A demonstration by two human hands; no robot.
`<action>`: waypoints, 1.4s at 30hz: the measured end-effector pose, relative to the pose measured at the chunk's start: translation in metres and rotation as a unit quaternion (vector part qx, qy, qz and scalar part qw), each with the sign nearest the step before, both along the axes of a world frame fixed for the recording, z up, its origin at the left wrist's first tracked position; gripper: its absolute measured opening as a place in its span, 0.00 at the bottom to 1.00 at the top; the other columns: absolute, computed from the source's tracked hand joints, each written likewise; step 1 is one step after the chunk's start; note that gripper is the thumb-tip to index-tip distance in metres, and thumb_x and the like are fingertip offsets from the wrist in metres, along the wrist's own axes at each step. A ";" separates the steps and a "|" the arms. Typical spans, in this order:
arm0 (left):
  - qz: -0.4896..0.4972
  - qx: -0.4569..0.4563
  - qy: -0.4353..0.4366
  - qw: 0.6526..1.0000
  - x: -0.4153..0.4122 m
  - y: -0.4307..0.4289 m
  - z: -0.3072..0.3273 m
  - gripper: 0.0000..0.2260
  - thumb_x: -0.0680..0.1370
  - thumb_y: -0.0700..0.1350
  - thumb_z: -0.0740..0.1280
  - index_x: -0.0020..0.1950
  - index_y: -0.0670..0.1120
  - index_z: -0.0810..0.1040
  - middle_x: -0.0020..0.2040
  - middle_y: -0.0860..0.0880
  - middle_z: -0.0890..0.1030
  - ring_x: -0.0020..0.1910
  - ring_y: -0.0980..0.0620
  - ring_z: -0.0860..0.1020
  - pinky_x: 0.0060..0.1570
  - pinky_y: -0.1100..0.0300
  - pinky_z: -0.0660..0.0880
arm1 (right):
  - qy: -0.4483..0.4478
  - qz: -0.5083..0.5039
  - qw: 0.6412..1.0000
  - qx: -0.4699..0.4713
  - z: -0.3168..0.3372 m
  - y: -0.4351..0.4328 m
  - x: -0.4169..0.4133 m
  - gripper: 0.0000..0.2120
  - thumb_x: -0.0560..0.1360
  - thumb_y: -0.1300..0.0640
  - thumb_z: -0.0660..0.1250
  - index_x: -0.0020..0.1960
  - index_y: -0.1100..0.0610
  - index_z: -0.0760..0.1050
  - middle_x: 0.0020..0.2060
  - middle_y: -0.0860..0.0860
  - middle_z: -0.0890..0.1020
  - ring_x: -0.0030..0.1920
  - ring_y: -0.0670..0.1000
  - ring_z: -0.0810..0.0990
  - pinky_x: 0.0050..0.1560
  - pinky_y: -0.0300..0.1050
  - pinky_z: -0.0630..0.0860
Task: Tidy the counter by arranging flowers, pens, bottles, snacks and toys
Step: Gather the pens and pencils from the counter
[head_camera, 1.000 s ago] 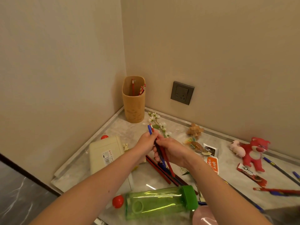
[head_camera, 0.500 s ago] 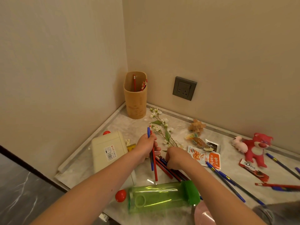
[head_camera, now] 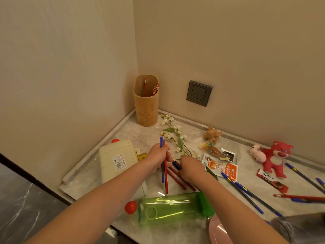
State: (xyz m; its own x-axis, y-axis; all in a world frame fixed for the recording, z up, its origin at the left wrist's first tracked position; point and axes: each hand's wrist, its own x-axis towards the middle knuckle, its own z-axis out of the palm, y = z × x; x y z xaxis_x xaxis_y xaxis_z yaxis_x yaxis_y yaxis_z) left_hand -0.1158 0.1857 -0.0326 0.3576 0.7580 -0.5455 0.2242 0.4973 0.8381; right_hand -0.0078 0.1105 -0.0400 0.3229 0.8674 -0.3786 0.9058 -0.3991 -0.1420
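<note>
Gathering pens: left hand point(head_camera: 159, 156) grips a blue and a red pen point(head_camera: 165, 175) upright over the table point(head_camera: 126, 131), right hand point(head_camera: 189, 166) pinches another blue pen point(head_camera: 176, 165) off the pile; next, likely bundle them and drop into the holder point(head_camera: 146, 103) in the corner.

glossy marbled counter point(head_camera: 133, 136), translucent shiny green plastic bottle point(head_camera: 168, 209), matt wooden holder point(head_camera: 146, 110), plush red bear point(head_camera: 277, 158).

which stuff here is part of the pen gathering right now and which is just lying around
In the job:
left hand gripping one blue and one red pen
right hand on the red pens lying on the counter
tan bamboo pen holder

Lying about:
green plastic bottle
red plush bear
white flower sprig
</note>
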 end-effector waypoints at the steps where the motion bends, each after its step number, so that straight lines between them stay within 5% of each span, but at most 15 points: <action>1: 0.002 0.000 0.001 1.000 0.000 0.000 0.000 0.08 0.83 0.46 0.57 0.51 0.44 0.72 0.39 0.44 0.75 0.38 0.48 0.79 0.41 0.52 0.82 | 0.005 0.002 1.000 -0.010 0.000 0.001 0.001 0.08 0.76 0.59 0.63 0.55 0.57 0.73 0.48 0.54 0.78 0.51 0.55 0.78 0.43 0.45 0.71; 7: 0.001 0.004 0.004 1.000 -0.001 -0.003 -0.002 0.08 0.83 0.45 0.57 0.49 0.44 0.73 0.41 0.44 0.76 0.40 0.47 0.80 0.44 0.50 0.82 | 0.027 0.013 0.999 -0.022 -0.001 0.002 0.006 0.08 0.77 0.59 0.62 0.56 0.57 0.73 0.51 0.54 0.79 0.51 0.55 0.78 0.45 0.44 0.71; 10: -0.003 0.011 0.007 1.000 -0.001 -0.003 -0.002 0.08 0.82 0.45 0.58 0.48 0.45 0.73 0.41 0.44 0.77 0.41 0.47 0.80 0.45 0.50 0.82 | 0.040 0.005 0.999 0.029 -0.002 -0.002 0.009 0.02 0.77 0.57 0.62 0.48 0.55 0.72 0.43 0.52 0.76 0.44 0.53 0.76 0.41 0.44 0.70; 14: -0.006 0.031 0.002 0.999 -0.001 -0.006 0.000 0.08 0.82 0.45 0.58 0.48 0.46 0.75 0.41 0.45 0.77 0.39 0.48 0.80 0.41 0.53 0.82 | 0.115 -0.039 0.985 0.120 0.009 0.002 0.022 0.06 0.78 0.56 0.63 0.51 0.55 0.77 0.42 0.52 0.79 0.44 0.52 0.78 0.42 0.44 0.74; 19: -0.013 0.065 -0.055 0.996 0.000 0.003 0.015 0.08 0.81 0.46 0.61 0.56 0.46 0.77 0.49 0.45 0.80 0.46 0.48 0.82 0.45 0.52 0.82 | 0.324 -0.130 0.894 0.281 0.048 0.021 0.023 0.06 0.77 0.58 0.67 0.45 0.57 0.82 0.35 0.53 0.83 0.32 0.44 0.80 0.32 0.39 0.76; 24: 0.009 0.117 -0.087 0.989 -0.003 0.024 0.047 0.08 0.81 0.47 0.63 0.56 0.47 0.78 0.50 0.43 0.83 0.50 0.46 0.83 0.52 0.47 0.80 | 0.495 -0.162 0.794 0.313 0.078 0.043 0.006 0.07 0.76 0.62 0.69 0.47 0.53 0.84 0.39 0.49 0.87 0.38 0.45 0.85 0.38 0.38 0.80; 27: 0.009 0.135 -0.089 0.987 -0.011 0.040 0.063 0.07 0.81 0.46 0.63 0.54 0.47 0.79 0.51 0.41 0.83 0.51 0.44 0.83 0.53 0.47 0.80 | 0.519 -0.173 0.764 0.342 0.091 0.058 -0.001 0.06 0.75 0.63 0.70 0.47 0.54 0.83 0.38 0.48 0.87 0.38 0.45 0.85 0.35 0.34 0.78; 35: 0.000 0.252 -0.100 0.962 -0.024 0.105 0.113 0.06 0.81 0.43 0.63 0.53 0.51 0.79 0.51 0.46 0.84 0.51 0.49 0.82 0.54 0.52 0.79 | 0.491 -0.135 0.756 0.411 0.144 0.120 -0.014 0.07 0.73 0.65 0.72 0.43 0.53 0.82 0.33 0.44 0.85 0.32 0.38 0.82 0.28 0.28 0.72; 39: 0.015 0.335 -0.114 0.935 -0.024 0.145 0.150 0.06 0.80 0.45 0.64 0.49 0.56 0.77 0.46 0.53 0.84 0.46 0.56 0.82 0.43 0.61 0.79 | 0.492 -0.116 0.733 0.455 0.182 0.159 -0.018 0.06 0.73 0.63 0.72 0.46 0.53 0.82 0.37 0.46 0.86 0.35 0.39 0.82 0.32 0.30 0.74; 42: 0.035 0.400 -0.118 0.908 -0.022 0.173 0.165 0.05 0.79 0.47 0.65 0.48 0.58 0.77 0.46 0.55 0.83 0.47 0.57 0.82 0.46 0.62 0.79 | 0.482 -0.105 0.723 0.485 0.200 0.184 -0.017 0.06 0.73 0.61 0.72 0.49 0.54 0.83 0.42 0.47 0.86 0.41 0.42 0.84 0.36 0.32 0.76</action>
